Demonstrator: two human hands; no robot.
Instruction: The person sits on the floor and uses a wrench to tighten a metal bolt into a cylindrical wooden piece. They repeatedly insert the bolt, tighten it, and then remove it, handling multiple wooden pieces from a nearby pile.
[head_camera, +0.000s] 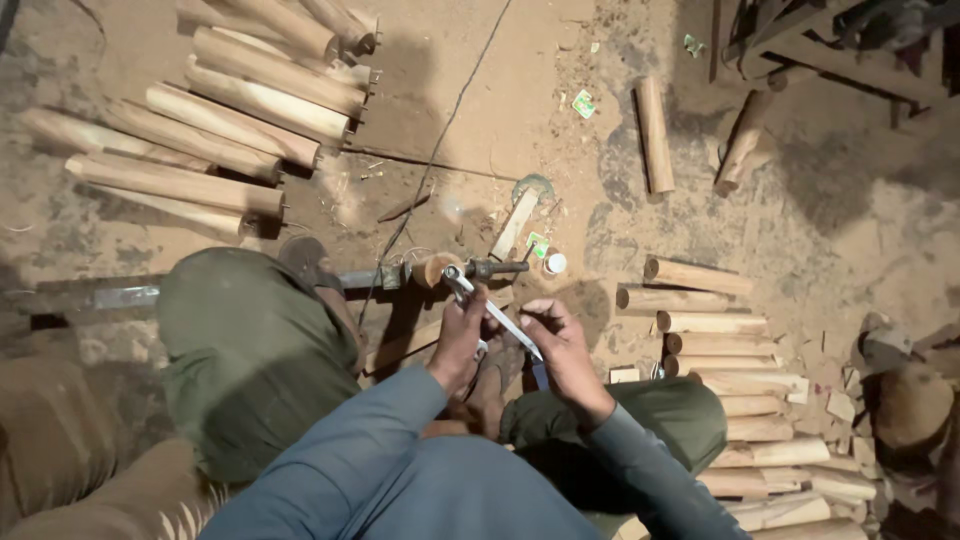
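Both hands grip a metal caliper (487, 310): left hand (462, 335) closed around its jaw end, right hand (553, 335) pinching the tail. Just above the left hand, a wood blank (432, 270) on the lathe (420, 272). Best held square, jaws steady.

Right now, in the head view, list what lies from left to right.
Tapered wooden pieces → left hand → right hand → lone wooden piece → stacked wooden pieces.
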